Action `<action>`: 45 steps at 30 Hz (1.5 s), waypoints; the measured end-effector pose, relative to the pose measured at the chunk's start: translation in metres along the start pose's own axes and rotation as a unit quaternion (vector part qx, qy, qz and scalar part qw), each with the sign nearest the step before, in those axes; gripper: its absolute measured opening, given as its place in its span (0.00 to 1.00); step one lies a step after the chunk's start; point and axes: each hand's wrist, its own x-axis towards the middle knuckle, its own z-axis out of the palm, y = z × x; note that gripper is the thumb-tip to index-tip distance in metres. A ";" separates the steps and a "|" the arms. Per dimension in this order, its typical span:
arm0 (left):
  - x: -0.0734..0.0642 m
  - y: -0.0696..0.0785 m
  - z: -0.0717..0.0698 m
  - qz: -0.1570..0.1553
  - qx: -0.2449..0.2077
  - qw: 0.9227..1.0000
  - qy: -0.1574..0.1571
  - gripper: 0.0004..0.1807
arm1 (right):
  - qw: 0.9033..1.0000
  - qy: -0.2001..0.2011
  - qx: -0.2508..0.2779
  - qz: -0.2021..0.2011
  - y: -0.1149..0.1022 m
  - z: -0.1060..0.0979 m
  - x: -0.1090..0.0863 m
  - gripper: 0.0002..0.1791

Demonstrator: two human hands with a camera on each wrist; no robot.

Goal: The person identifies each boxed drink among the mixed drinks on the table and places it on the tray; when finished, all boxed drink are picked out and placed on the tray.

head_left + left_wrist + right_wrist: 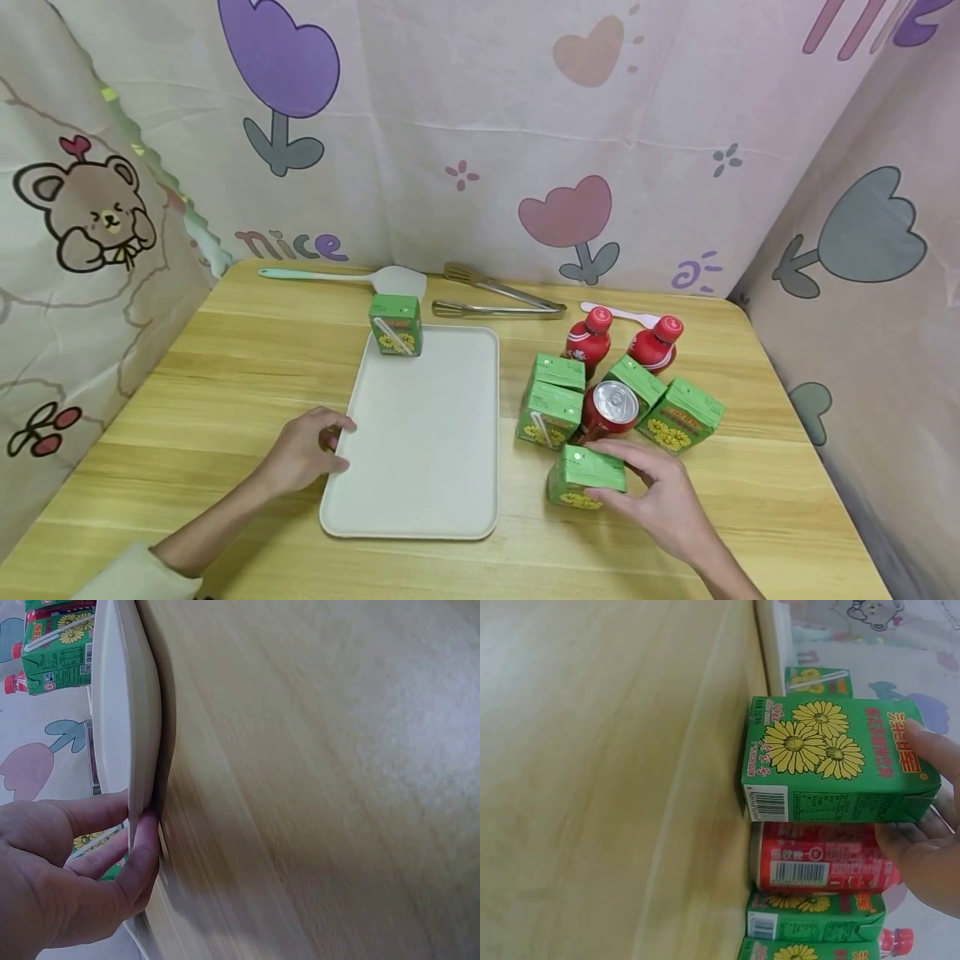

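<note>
A white rectangular tray (423, 442) lies on the wooden table, and my left hand (303, 450) grips its left edge. In the left wrist view, the fingers (142, 862) pinch the tray's rim (142, 735) from both sides. My right hand (660, 492) holds a green drink carton (587, 477) with yellow flowers, thumb and fingers on its upper part. The right wrist view shows this carton (829, 757) close up, beside a red can (817, 855). One more green carton (397, 327) stands on the tray's far left corner.
Around the red soda can (611, 408) stand several green cartons (682, 415). Two red bottles (588, 340) with red caps are behind them. A white spatula (397, 280), metal tongs (502, 300) and a pink utensil (618, 313) lie along the back edge, before a patterned cloth (450, 108).
</note>
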 end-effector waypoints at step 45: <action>0.000 0.000 0.000 -0.007 0.005 1.000 -0.002 0.24 | 0.997 -0.035 0.073 -0.013 -0.068 0.054 0.069 0.24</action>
